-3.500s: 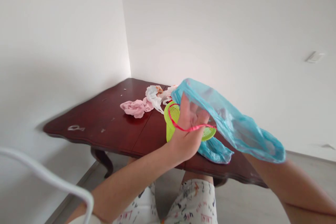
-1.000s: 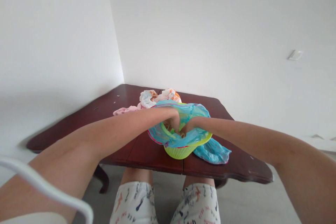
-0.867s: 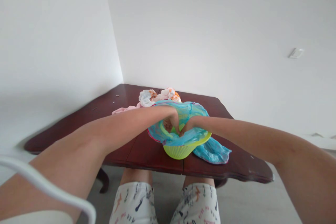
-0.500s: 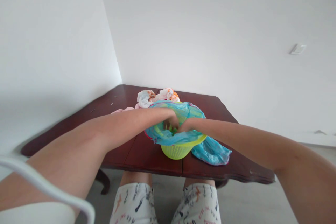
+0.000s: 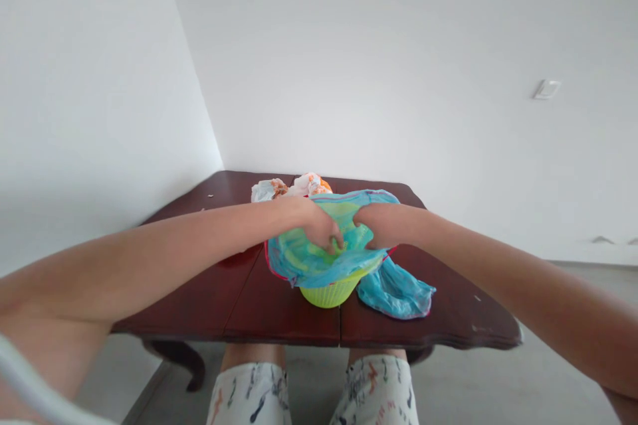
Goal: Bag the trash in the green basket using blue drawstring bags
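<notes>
A translucent blue plastic bag [image 5: 299, 262] with a pinkish-red edge lies spread inside and over the rim of a lime-green basket [image 5: 326, 295] on the table. My left hand [image 5: 321, 226] reaches into the bag from the left, its fingers pointing down, slightly apart, near the basket's middle. On the right side, my right hand [image 5: 383, 224] is inside the bag, its thumb and fingers apart against the blue film. Part of the right fingers is hidden by the bag's near fold. Neither hand shows anything lifted.
A second crumpled blue bag [image 5: 399, 292] lies right of the basket on the dark red wooden table [image 5: 284, 322]. Behind the basket are white bags with orange and brown patches [image 5: 312, 184]. White walls meet behind the table, and a switch [image 5: 547, 89] is on the right wall.
My hands, close together at the basket's middle before, have moved apart, the right one farther right. The bag's opening is spread wider over the rim. The view has shifted a little.
</notes>
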Available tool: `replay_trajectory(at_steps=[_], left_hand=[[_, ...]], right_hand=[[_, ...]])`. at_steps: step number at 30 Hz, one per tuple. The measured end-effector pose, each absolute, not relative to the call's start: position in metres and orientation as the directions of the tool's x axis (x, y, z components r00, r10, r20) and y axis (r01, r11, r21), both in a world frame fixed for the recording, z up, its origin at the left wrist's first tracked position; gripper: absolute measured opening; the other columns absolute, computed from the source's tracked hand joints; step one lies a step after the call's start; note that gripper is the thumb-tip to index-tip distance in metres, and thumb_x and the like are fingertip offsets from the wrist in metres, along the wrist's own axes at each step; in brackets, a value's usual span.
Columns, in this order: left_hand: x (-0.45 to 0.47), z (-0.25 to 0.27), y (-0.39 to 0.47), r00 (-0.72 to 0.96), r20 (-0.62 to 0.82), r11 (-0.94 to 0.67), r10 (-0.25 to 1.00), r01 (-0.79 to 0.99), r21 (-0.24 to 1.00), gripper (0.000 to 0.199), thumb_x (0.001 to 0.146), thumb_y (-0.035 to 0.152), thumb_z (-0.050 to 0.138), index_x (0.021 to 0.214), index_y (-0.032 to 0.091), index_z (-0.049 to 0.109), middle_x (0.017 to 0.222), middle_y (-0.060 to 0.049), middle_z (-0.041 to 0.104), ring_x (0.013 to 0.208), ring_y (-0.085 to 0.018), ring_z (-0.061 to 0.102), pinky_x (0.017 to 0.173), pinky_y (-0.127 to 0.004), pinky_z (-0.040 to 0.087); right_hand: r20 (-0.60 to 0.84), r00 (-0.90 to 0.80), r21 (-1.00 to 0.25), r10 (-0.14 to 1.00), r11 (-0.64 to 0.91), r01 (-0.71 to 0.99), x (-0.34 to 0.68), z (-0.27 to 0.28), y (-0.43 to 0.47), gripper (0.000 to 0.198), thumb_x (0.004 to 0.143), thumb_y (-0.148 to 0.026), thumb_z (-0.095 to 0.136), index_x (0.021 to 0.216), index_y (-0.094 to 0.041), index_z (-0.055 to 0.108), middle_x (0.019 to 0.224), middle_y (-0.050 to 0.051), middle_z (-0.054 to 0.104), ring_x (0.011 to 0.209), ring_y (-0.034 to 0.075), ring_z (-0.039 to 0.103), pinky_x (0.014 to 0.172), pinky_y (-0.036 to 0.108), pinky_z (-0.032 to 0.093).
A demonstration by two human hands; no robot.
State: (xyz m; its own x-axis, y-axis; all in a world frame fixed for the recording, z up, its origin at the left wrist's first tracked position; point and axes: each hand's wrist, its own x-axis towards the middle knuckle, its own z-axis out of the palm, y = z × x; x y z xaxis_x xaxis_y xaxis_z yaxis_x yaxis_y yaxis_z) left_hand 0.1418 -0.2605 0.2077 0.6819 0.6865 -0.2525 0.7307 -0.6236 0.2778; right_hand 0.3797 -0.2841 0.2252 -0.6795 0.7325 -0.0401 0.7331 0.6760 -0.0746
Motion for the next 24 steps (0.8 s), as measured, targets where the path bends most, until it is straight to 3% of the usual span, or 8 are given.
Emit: replay_trajectory(at_steps=[2,4,7,10,13,16,19,24], left_hand=[[0.123,0.227,-0.263,0.728,-0.277,-0.676,0.628,0.686,0.269,0.035,0.104,0.037,0.087,0.139,0.038,0.091,0.139,0.001,0.091,0.123,-0.029,0.084,0.109,-0.037,0.062],[0.103,0.241,-0.263,0.764,-0.215,-0.723,0.609,0.646,0.245,0.038,0.112,0.038,0.074,0.148,0.037,0.087,0.153,0.001,0.087,0.138,-0.028,0.080,0.119,-0.035,0.056],[0.080,0.245,-0.258,0.779,-0.129,-0.745,0.613,0.625,0.234,0.040,0.117,0.042,0.065,0.150,0.032,0.085,0.156,-0.002,0.085,0.139,-0.025,0.079,0.117,-0.030,0.055],[0.067,0.231,-0.248,0.758,-0.038,-0.729,0.651,0.639,0.247,0.041,0.117,0.042,0.064,0.153,0.030,0.081,0.165,-0.004,0.080,0.147,-0.025,0.076,0.123,-0.031,0.055],[0.065,0.208,-0.237,0.691,0.095,-0.693,0.717,0.691,0.205,0.045,0.115,0.038,0.067,0.156,0.024,0.076,0.171,-0.011,0.075,0.158,-0.029,0.071,0.135,-0.038,0.049],[0.067,0.187,-0.230,0.640,0.129,-0.653,0.757,0.734,0.187,0.048,0.112,0.035,0.069,0.158,0.021,0.072,0.163,-0.014,0.080,0.138,-0.027,0.083,0.121,-0.037,0.061],[0.067,0.177,-0.226,0.629,0.157,-0.649,0.761,0.742,0.170,0.040,0.113,0.030,0.064,0.151,0.022,0.075,0.149,-0.012,0.087,0.117,-0.023,0.088,0.107,-0.033,0.066],[0.062,0.179,-0.219,0.612,0.237,-0.642,0.754,0.763,0.073,0.037,0.115,0.028,0.058,0.144,0.023,0.081,0.156,-0.012,0.083,0.150,-0.032,0.076,0.133,-0.045,0.054]], right_hand=[[-0.070,-0.677,-0.062,0.733,0.674,0.736,0.398,0.232,-0.286,0.064,0.079,-0.023,0.107,0.140,-0.023,0.087,0.134,0.016,0.089,0.124,0.039,0.085,0.109,0.043,0.066],[-0.100,-0.645,-0.110,0.758,0.635,0.764,0.411,0.236,-0.281,0.081,0.083,-0.033,0.107,0.159,-0.021,0.079,0.150,0.018,0.084,0.136,0.040,0.082,0.115,0.043,0.065],[-0.115,-0.573,-0.213,0.811,0.544,0.812,0.419,0.234,-0.264,0.094,0.088,-0.044,0.103,0.171,-0.020,0.068,0.167,0.021,0.075,0.145,0.041,0.079,0.118,0.043,0.065],[-0.098,-0.490,-0.374,0.866,0.424,0.825,0.417,0.227,-0.243,0.059,0.107,-0.039,0.085,0.160,-0.015,0.074,0.150,0.021,0.084,0.126,0.034,0.085,0.103,0.036,0.067],[-0.111,-0.445,-0.464,0.889,0.350,0.814,0.410,0.219,-0.230,0.023,0.115,-0.025,0.065,0.123,-0.014,0.084,0.119,0.016,0.088,0.102,0.027,0.084,0.087,0.030,0.063],[-0.137,-0.409,-0.539,0.902,0.279,0.795,0.405,0.209,-0.229,0.029,0.117,-0.023,0.058,0.096,-0.016,0.077,0.104,0.013,0.085,0.092,0.022,0.080,0.078,0.026,0.059],[-0.187,-0.354,-0.615,0.916,0.171,0.770,0.403,0.200,-0.234,0.035,0.119,-0.027,0.055,0.091,-0.016,0.072,0.093,0.012,0.082,0.079,0.020,0.075,0.068,0.026,0.057],[-0.289,-0.324,-0.714,0.901,0.023,0.700,0.401,0.193,-0.240,0.030,0.119,-0.033,0.060,0.095,-0.018,0.072,0.082,0.007,0.079,0.064,0.016,0.067,0.058,0.024,0.051]])
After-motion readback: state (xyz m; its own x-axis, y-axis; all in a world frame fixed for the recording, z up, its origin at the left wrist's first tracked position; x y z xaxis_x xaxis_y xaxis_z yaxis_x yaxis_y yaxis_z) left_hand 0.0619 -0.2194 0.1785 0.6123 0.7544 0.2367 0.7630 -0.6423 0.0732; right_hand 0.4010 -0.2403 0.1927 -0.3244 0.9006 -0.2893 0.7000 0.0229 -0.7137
